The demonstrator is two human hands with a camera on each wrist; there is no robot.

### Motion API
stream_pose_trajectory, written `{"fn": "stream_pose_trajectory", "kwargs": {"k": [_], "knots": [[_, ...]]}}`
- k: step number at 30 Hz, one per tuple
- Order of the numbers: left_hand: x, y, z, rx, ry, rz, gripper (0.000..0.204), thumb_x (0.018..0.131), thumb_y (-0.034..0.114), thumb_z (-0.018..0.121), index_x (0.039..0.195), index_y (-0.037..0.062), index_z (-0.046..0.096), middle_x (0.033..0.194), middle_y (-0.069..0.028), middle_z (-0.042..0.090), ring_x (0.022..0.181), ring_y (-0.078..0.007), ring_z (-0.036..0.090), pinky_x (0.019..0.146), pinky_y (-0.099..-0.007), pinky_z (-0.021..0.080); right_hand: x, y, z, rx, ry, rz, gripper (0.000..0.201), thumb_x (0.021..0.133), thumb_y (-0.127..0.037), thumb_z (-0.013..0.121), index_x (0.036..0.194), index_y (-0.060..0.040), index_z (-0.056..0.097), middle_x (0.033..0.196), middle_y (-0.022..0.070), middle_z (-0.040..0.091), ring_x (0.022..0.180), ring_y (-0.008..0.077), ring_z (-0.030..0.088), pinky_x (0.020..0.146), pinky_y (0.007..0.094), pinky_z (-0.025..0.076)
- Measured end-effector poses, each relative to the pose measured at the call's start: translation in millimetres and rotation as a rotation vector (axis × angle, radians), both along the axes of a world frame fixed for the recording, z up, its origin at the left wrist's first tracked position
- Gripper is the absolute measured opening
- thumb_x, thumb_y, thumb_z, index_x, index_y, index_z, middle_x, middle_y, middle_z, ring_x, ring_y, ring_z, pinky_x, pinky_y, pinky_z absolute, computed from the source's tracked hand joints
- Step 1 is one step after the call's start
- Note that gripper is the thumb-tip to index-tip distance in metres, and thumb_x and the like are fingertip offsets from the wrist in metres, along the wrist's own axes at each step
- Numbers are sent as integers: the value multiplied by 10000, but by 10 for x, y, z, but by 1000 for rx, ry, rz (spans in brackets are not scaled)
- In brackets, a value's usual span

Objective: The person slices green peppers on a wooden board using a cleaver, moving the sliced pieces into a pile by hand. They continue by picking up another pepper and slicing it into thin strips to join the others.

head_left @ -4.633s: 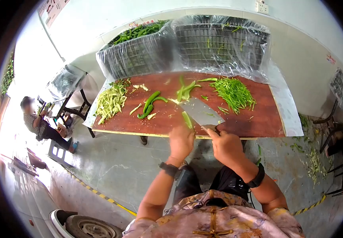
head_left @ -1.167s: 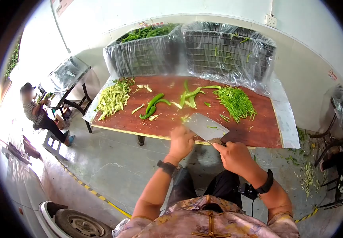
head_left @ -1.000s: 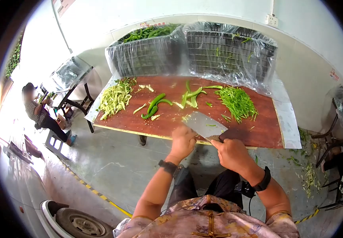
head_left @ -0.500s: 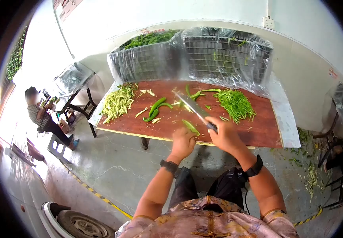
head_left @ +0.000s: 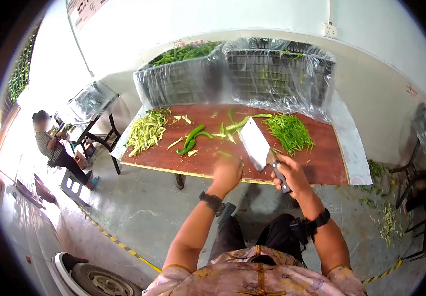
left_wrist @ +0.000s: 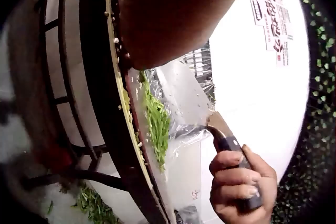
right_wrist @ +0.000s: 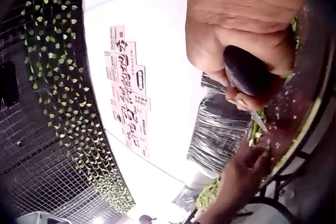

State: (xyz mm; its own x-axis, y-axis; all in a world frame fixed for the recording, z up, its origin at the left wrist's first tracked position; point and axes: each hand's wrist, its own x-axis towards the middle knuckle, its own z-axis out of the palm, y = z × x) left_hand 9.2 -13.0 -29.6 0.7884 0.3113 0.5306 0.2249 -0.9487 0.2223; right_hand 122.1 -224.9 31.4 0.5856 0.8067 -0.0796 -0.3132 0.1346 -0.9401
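**Raised cleaver beside a hand holding a pepper piece at the board's near edge**

Nearest the camera, the left hand [head_left: 226,173] is seen at the near edge of the board [head_left: 321,163], its fingers curled over a green pepper piece [head_left: 225,155] that shows only as a sliver above the knuckles; whether the piece is pinched or merely pressed down cannot be told. Just to its right, the right hand [head_left: 288,173] is clamped around the dark handle of the cleaver [head_left: 255,143], all fingers wrapped tight, as is confirmed in the left wrist view [left_wrist: 243,182]. The blade is lifted off the board and tilted, close to the left hand's knuckles. A cut to those fingers is judged the main risk, should the blade be brought down before they are tucked back. A slip of the small piece off the edge is also possible, since it is held so near the rim.

Farther out, two whole peppers [head_left: 191,138] lie mid-board, with pale trimmings [head_left: 146,132] to the left and green strips [head_left: 289,131] to the right. Scattered scraps could be caught beneath the blade and make it skid. Behind, plastic-lined crates [head_left: 232,74] are set against the wall.
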Motion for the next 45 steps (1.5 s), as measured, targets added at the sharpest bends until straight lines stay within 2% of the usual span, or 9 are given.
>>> {"fn": "stream_pose_trajectory", "kwargs": {"k": [8,13,17,19,21,30,34,37,45], "knots": [[142,43,447,-74,280,175,162,854,208,597,825,49,613,834,-158,656,760,-373,620,677,-447,506,134,-375,-544,5,81,-58,397,949,-134,517,1320,-29,423,783,103,584,543,121,525,463,283,452],[551,406,684,-522,-526,67,181,851,137,599,979,11,620,906,-165,666,835,-370,638,749,-408,526,76,-438,-585,-62,137,-94,461,935,-112,556,1356,-47,378,782,100,587,540,118,522,471,295,454],[670,847,538,-253,-563,60,283,813,126,634,1070,12,609,1026,-176,646,955,-370,612,842,-421,501,112,-454,-692,-64,195,-74,399,935,-103,557,1312,-101,429,770,101,581,534,128,519,467,293,450],[431,993,535,-168,-227,126,381,818,168,617,1174,39,569,1215,-213,576,1118,-381,547,927,-466,452,97,-452,-711,-39,240,-104,361,914,-83,568,1257,-73,456,732,86,572,519,126,521,450,292,448],[255,1272,312,-22,-9,293,368,818,180,620,1160,51,585,1144,-171,610,1113,-359,546,903,-472,462,76,-451,-714,-15,291,-131,324,894,-62,579,1202,-44,484,694,70,563,505,124,523,433,291,445],[-373,1453,117,157,126,580,373,813,148,588,1181,84,585,1111,-162,625,1053,-359,577,882,-474,466,93,-454,-770,32,273,-133,365,907,-76,580,1244,-4,458,726,99,579,514,150,530,434,311,440],[-341,1285,320,-22,81,496,271,835,122,544,1092,64,605,1091,-170,636,1037,-361,581,883,-470,447,128,-465,-822,-7,252,-124,421,912,-90,578,1295,7,432,745,104,589,520,150,541,432,323,449],[-186,983,441,140,-295,-32,261,727,42,589,985,56,627,915,-168,626,871,-367,581,782,-455,456,154,-458,-845,-12,175,-83,443,922,-109,567,1324,4,421,752,98,593,521,149,544,429,327,450],[118,-159,311,168,-86,-281,247,735,52,621,973,114,648,858,-103,593,852,-306,550,733,-416,441,-58,-466,-687,-120,137,-143,406,923,-131,534,1314,-52,456,721,47,565,515,113,514,429,277,434]]}}
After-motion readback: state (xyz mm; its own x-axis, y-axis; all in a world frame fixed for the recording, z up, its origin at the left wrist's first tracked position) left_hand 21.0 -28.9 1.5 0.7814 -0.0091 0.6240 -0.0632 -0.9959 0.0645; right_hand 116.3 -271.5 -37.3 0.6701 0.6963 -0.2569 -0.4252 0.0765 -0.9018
